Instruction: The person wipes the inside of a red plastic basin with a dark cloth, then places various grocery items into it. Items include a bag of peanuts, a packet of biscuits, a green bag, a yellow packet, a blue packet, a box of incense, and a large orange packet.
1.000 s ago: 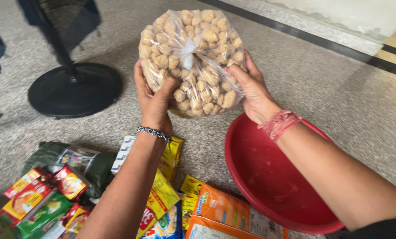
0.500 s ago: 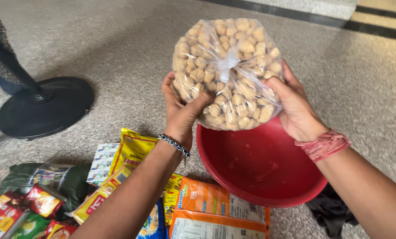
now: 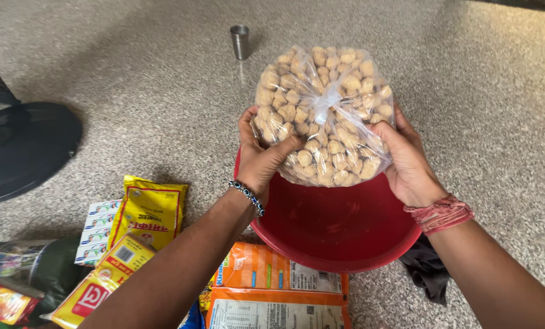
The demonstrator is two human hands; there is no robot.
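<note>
A clear knotted plastic bag [image 3: 324, 113] full of pale brown chunks hangs just above a round red basin [image 3: 333, 234] on the speckled floor. My left hand [image 3: 261, 155], with a beaded bracelet at the wrist, grips the bag's left side. My right hand [image 3: 408, 161], with red thread round the wrist, grips its right side. The bag's knot faces the camera.
Food packets lie at the lower left: a yellow packet [image 3: 150, 210], orange packets [image 3: 272, 286], small white boxes [image 3: 96, 228], a dark green bag [image 3: 35, 268]. A black round stand base [image 3: 22, 149] sits at left, a steel tumbler [image 3: 241, 41] beyond, a dark cloth [image 3: 428, 271] by the basin.
Both hands have carried the bag down and over the red basin. The view has shifted, so the stand base now sits further left and the tumbler has come into sight.
</note>
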